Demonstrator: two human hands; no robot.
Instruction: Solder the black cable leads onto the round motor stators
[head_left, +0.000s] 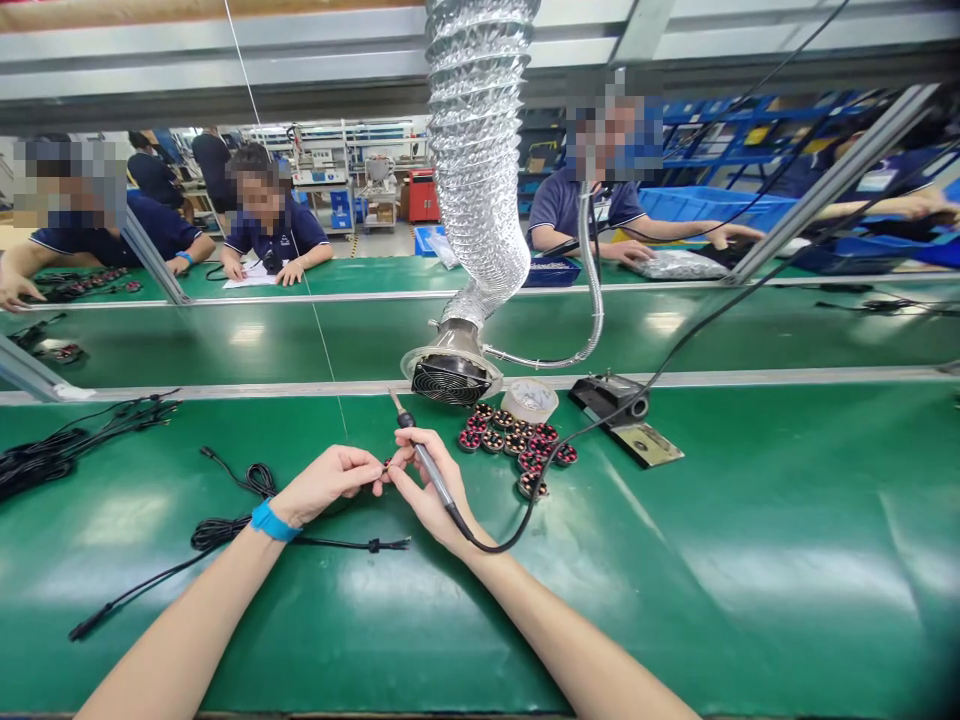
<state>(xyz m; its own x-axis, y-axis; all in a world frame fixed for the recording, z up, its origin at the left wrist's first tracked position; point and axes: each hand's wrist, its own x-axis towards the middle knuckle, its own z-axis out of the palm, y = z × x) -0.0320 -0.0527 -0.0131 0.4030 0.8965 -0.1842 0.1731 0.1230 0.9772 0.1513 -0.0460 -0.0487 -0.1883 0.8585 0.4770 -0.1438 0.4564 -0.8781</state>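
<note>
Surface (750, 540): glossy green, with round copper-and-red parts (517, 443) right of the right hand (435, 490).
Left hand (330, 483): pinching a small part (388, 464).
Right hand: fingertips pinching there too, soldering iron (431, 470) cradled, tip pointing away.
Good handling: steady fingertips — the tip, probably hot, best kept off skin.
Small part: between both hands' fingertips, dark, faintly red — mostly hidden.

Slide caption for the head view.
Left hand and right hand meet at a small part, soldering iron in the right.
</note>
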